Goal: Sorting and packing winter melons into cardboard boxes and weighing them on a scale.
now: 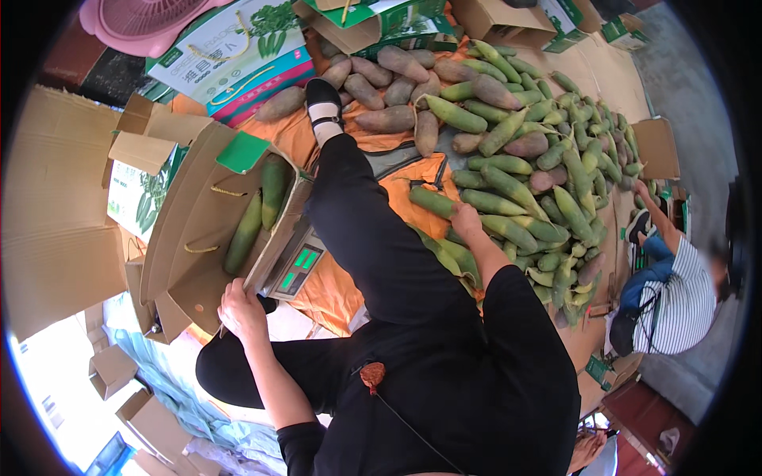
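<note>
My left hand point(243, 311) is closed on the near rim of an open cardboard box point(190, 182). Two long green radishes point(244, 235) lie inside that box against its far side. The box rests on a scale point(295, 270) with a lit green display, though it hides most of the platform. To the right, the fingers of my right hand point(467, 220) are wrapped round the end of a green radish point(431, 202) at the left edge of a large heap of green radishes point(508, 186). Part of the fingers is hidden from view.
Dirt-coated reddish-brown radishes point(386, 119) lie beyond my outstretched leg on an orange sheet point(317, 297). Printed gift boxes point(230, 55) and a pink plastic basket point(147, 24) stand at the far left. Beyond the heap, a person in a striped shirt point(675, 297) reaches toward it.
</note>
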Demonstrator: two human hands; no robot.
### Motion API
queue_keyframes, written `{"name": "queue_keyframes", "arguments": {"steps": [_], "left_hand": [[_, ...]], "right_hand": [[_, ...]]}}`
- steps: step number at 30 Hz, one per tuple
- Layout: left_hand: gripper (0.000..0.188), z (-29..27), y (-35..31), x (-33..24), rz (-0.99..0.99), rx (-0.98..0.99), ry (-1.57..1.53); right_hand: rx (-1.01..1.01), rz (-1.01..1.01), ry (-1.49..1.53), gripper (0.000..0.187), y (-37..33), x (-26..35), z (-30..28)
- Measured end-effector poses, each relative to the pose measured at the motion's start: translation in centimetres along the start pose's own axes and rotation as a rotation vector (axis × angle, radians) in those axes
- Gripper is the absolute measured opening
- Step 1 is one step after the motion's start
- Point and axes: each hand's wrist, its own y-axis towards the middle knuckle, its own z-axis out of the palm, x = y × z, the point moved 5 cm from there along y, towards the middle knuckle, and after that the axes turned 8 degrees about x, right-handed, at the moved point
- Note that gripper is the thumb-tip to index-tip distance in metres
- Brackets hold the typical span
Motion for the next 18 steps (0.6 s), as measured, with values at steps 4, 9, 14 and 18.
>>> {"name": "queue_keyframes", "arguments": {"steps": [4, 9, 14, 18], "left_hand": [[0.016, -0.3, 0.1, -0.3, 0.005, -0.011, -0.010], [0.012, -1.0, 0.2, -0.6, -0.018, -0.011, -0.003], [0.011, -0.8, 0.3, -0.6, -0.012, -0.023, -0.029], [0.009, -1.0, 0.1, -0.3, -0.001, -0.044, -0.051]], "right_hand": [[0.023, -0.025, -0.059, 0.049, 1.7, 1.9, -0.3], [0.183, 0.119, -0.323, 0.067, 1.8, 4.6, -0.5], [0.145, 0.082, -0.462, 0.069, 3.0, 4.3, 1.3], [0.091, 0.039, -0.444, 0.055, 2.3, 5.1, 2.1]]}}
